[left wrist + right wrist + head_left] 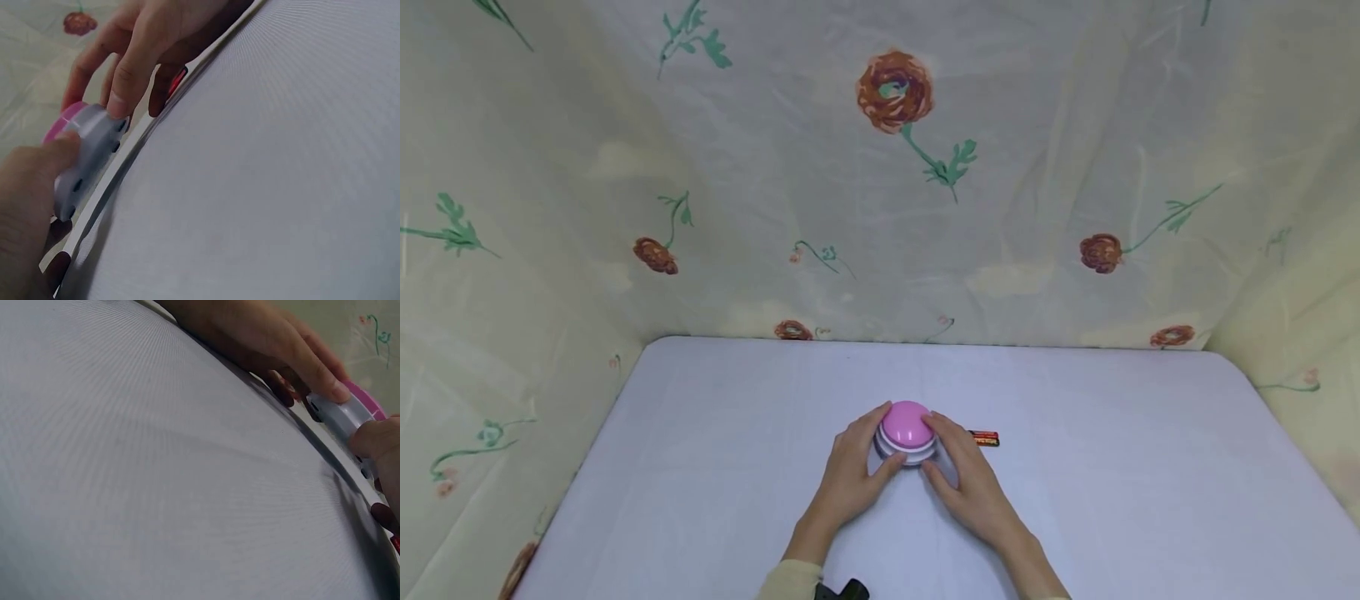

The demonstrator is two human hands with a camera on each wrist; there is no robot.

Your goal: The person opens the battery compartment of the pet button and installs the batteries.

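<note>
A round push button (906,427) with a glossy pink dome and a white base stands between both hands, over the middle of the white table. The left hand (852,473) grips its left side, thumb at the front of the base. On the opposite side the right hand (972,483) holds it, with fingertips by the dome and the thumb (120,103) against the base. Small dark feet show under the base (94,150) in the left wrist view, where the button looks slightly raised off the tabletop. Some fingers are hidden behind it.
Small red and black batteries (985,438) lie just right of the button, partly behind the right hand. The white-covered table (737,417) meets flower-patterned cloth (1000,250) at the back and sides. A black device (844,590) sits at the left wrist.
</note>
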